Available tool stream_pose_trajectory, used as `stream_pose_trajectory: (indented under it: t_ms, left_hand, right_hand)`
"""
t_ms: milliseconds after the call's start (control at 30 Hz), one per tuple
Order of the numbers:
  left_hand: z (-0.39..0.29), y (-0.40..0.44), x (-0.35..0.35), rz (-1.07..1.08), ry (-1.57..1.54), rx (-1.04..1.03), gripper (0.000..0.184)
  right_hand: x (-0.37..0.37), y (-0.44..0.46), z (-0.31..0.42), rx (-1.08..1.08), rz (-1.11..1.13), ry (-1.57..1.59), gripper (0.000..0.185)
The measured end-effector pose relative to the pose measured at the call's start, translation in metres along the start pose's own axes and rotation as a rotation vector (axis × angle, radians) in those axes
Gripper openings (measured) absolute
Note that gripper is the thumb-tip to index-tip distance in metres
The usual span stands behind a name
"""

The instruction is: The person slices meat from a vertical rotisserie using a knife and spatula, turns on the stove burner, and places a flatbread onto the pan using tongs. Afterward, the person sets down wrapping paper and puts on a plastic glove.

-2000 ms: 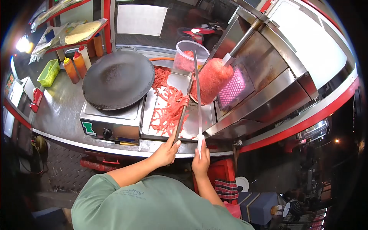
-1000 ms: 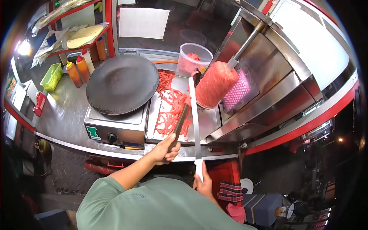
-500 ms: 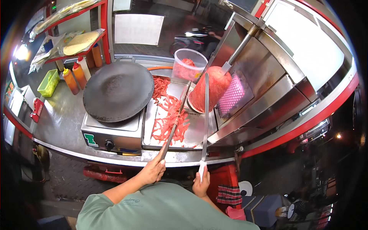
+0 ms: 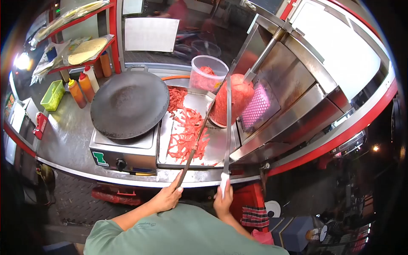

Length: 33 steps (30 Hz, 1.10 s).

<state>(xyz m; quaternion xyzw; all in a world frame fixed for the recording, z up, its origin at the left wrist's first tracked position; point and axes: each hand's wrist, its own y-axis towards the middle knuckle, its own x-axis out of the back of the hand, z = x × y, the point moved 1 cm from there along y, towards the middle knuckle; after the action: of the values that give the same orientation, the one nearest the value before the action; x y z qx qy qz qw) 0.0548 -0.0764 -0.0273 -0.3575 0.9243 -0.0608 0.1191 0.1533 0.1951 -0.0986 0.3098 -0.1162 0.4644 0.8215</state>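
My right hand [image 4: 223,201] is closed around the white handle of a long knife [image 4: 228,127]. Its straight blade points away from me and passes in front of the stacked meat cone [image 4: 236,97] on the vertical spit. In my left hand [image 4: 169,196] is a long, dark, rod-like tool [image 4: 196,142], whose exact kind I cannot make out. It slants up over the metal tray [image 4: 167,140] to the cone's left side; whether it touches the meat is unclear. Shaved meat strips [image 4: 187,131] lie scattered across the tray, with a smaller pile at its back.
Left of the tray, a black griddle pan [image 4: 129,104] sits on a gas stove [image 4: 123,148]. Sauce bottles [image 4: 77,92] and a green basket [image 4: 53,95] stand further left, under shelves of flatbread [image 4: 87,50]. Behind the tray is a clear tub [image 4: 209,70]; the metal grill housing [image 4: 289,89] is right.
The rod-like tool has shifted so that its far end reaches further up and right, beside the cone. The knife has risen slightly. A person in red has appeared outside.
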Motion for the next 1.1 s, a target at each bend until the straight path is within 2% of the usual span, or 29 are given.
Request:
stream_pose_trajectory:
  t_ms: [67, 200, 267, 333, 367, 467, 567, 667, 767, 867, 900, 1000, 1100]
  left_hand:
    - [0.006, 0.002, -0.004, 0.004, -0.031, 0.026, 0.068]
    - [-0.003, 0.009, -0.008, -0.018, 0.023, 0.035, 0.070]
    - [-0.009, 0.010, -0.005, -0.005, 0.039, 0.014, 0.070]
    - [-0.006, 0.009, -0.003, 0.008, 0.009, 0.012, 0.070]
    - [-0.005, 0.006, -0.003, 0.014, -0.002, 0.018, 0.070]
    - [0.002, -0.002, -0.001, 0.017, 0.002, 0.030, 0.069]
    - [0.008, -0.007, -0.001, 0.010, -0.003, 0.042, 0.069]
    - [0.006, -0.006, 0.000, 0.005, 0.001, 0.068, 0.069]
    - [-0.006, -0.005, -0.006, -0.023, 0.047, 0.075, 0.069]
    - [-0.004, 0.000, -0.006, -0.030, 0.088, 0.038, 0.070]
    - [0.001, 0.003, -0.009, -0.027, 0.098, 0.019, 0.070]
    - [-0.006, 0.010, -0.015, -0.029, 0.057, 0.016, 0.071]
    - [-0.007, 0.020, -0.012, -0.035, 0.067, -0.011, 0.072]
  right_hand:
    - [-0.010, 0.060, 0.021, 0.269, -0.107, -0.184, 0.056]
    - [-0.007, 0.069, 0.033, 0.320, -0.138, -0.199, 0.056]
    - [-0.004, 0.020, 0.007, 0.137, -0.101, -0.046, 0.056]
    - [0.003, 0.004, 0.025, 0.137, -0.079, -0.030, 0.057]
    - [0.003, 0.002, 0.029, -0.070, -0.084, 0.043, 0.052]
    - [-0.015, 0.058, 0.025, 0.212, -0.165, -0.146, 0.052]
    - [-0.022, 0.083, 0.036, 0.244, -0.206, -0.176, 0.053]
    - [-0.008, 0.027, 0.013, 0.234, -0.190, -0.181, 0.052]
    - [0.006, -0.037, -0.025, -0.016, -0.125, -0.089, 0.052]
    - [0.003, 0.029, 0.015, 0.219, -0.139, -0.162, 0.054]
    - [-0.001, 0.051, 0.017, 0.239, -0.109, -0.197, 0.056]
    - [-0.007, 0.083, 0.032, 0.279, -0.136, -0.213, 0.056]
    - [0.000, 0.026, 0.007, 0.147, -0.092, -0.192, 0.055]
